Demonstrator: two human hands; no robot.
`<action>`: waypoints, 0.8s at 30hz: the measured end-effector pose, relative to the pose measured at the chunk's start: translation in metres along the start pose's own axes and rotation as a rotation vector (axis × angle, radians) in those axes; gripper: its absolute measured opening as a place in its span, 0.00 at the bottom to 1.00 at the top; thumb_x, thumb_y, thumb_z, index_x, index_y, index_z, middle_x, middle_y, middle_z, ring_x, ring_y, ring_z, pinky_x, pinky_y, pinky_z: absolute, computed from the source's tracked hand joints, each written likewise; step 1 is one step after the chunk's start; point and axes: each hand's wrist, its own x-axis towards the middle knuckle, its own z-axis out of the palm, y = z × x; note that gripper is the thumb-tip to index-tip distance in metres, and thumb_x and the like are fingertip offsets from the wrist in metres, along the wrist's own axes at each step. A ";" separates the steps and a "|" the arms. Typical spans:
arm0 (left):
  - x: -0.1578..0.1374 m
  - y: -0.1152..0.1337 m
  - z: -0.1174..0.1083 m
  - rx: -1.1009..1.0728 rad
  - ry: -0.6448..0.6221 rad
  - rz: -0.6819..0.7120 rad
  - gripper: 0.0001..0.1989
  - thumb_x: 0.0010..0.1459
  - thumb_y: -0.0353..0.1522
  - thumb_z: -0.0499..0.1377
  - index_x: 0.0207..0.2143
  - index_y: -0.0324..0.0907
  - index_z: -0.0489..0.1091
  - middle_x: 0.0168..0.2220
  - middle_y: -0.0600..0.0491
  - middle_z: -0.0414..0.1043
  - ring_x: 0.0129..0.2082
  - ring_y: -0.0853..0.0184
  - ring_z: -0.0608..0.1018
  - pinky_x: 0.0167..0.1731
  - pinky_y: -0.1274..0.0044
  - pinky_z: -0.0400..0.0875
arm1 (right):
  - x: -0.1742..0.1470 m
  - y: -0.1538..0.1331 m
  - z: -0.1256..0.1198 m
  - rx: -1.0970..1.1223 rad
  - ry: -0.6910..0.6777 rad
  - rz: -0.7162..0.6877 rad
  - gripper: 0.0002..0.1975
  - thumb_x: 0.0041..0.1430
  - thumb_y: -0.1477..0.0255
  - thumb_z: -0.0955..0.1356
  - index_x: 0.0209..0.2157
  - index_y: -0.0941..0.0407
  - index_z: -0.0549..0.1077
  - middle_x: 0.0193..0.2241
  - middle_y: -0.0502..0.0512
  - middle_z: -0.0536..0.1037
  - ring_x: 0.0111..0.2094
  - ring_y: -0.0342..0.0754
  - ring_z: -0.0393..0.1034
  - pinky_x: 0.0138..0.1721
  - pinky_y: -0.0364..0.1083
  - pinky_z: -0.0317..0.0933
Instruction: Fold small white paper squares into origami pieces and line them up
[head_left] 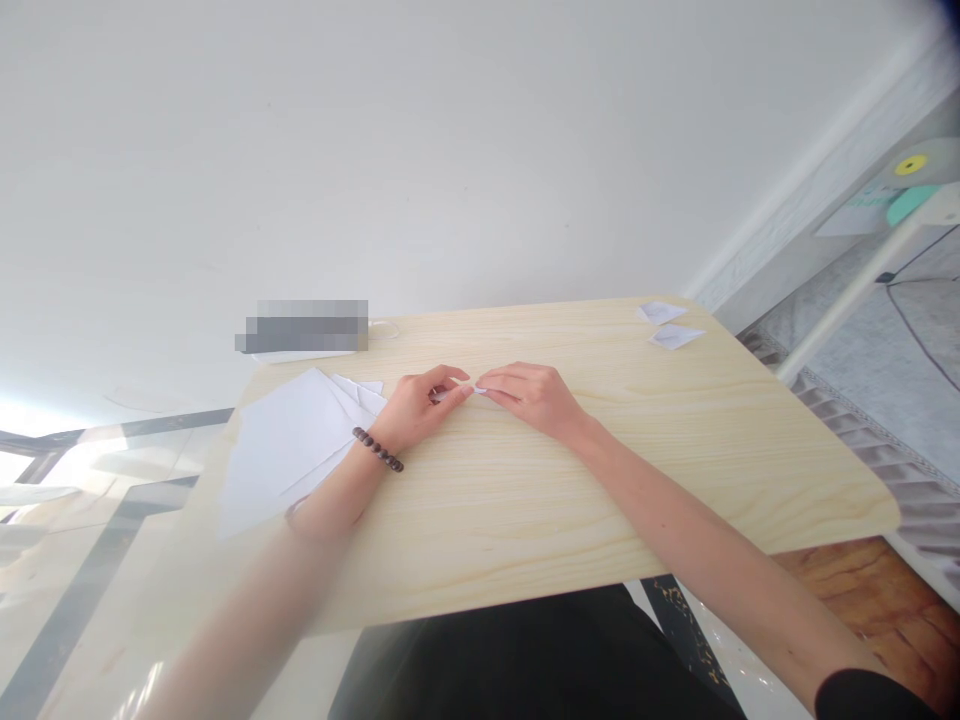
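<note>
My left hand (420, 405) and my right hand (538, 398) meet over the middle of the wooden table, fingertips almost touching. Between them is a small piece of folded white paper (480, 390), mostly hidden by the fingers. The left thumb and fingers pinch one end; the right fingers and thumb close on the other. A dark bead bracelet circles my left wrist. Just left of that hand lies a fanned stack of white paper sheets (281, 440), partly covered by my forearm.
Two folded white paper pieces (661, 313) (676, 336) lie at the table's far right corner. A blurred-out object (307, 328) stands at the back left, against the white wall. The light wooden table (570, 530) ends close to my lap. A pale pole (855, 285) rises beyond its right edge.
</note>
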 end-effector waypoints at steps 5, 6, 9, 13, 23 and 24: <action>0.001 -0.005 0.001 -0.019 0.045 0.016 0.17 0.51 0.42 0.56 0.39 0.42 0.69 0.36 0.51 0.74 0.32 0.67 0.74 0.30 0.78 0.68 | 0.001 -0.004 0.000 0.141 -0.056 0.152 0.16 0.51 0.63 0.67 0.42 0.53 0.69 0.39 0.52 0.75 0.40 0.45 0.69 0.41 0.45 0.63; 0.001 -0.006 0.002 -0.019 0.044 0.015 0.17 0.51 0.42 0.57 0.40 0.42 0.69 0.36 0.51 0.74 0.33 0.67 0.74 0.30 0.78 0.69 | 0.001 -0.004 0.000 0.169 -0.061 0.187 0.18 0.50 0.63 0.67 0.43 0.54 0.68 0.40 0.52 0.74 0.39 0.45 0.69 0.41 0.45 0.63; 0.001 -0.004 0.003 -0.008 0.034 0.034 0.14 0.51 0.40 0.57 0.39 0.43 0.70 0.36 0.52 0.74 0.33 0.68 0.75 0.31 0.78 0.69 | 0.001 -0.004 0.000 0.206 -0.067 0.251 0.14 0.53 0.65 0.65 0.42 0.55 0.68 0.38 0.52 0.74 0.35 0.43 0.70 0.37 0.43 0.63; 0.000 0.000 0.003 0.011 0.026 0.121 0.12 0.54 0.39 0.54 0.35 0.43 0.72 0.34 0.54 0.75 0.32 0.69 0.75 0.32 0.79 0.69 | -0.001 -0.003 0.001 0.168 -0.070 0.186 0.08 0.56 0.68 0.63 0.34 0.56 0.71 0.32 0.52 0.75 0.30 0.41 0.68 0.34 0.41 0.60; 0.001 -0.003 0.007 0.192 0.135 0.183 0.09 0.55 0.37 0.54 0.31 0.46 0.74 0.31 0.56 0.76 0.28 0.68 0.75 0.31 0.77 0.67 | 0.001 -0.005 0.003 0.047 -0.052 0.122 0.11 0.58 0.67 0.61 0.31 0.56 0.72 0.28 0.52 0.74 0.29 0.42 0.67 0.32 0.41 0.58; 0.001 -0.003 0.007 0.194 0.127 0.172 0.10 0.55 0.37 0.54 0.31 0.46 0.74 0.31 0.56 0.76 0.27 0.69 0.75 0.30 0.78 0.67 | 0.001 -0.004 0.003 0.052 -0.052 0.131 0.11 0.58 0.66 0.61 0.31 0.56 0.72 0.28 0.51 0.75 0.29 0.42 0.67 0.31 0.41 0.58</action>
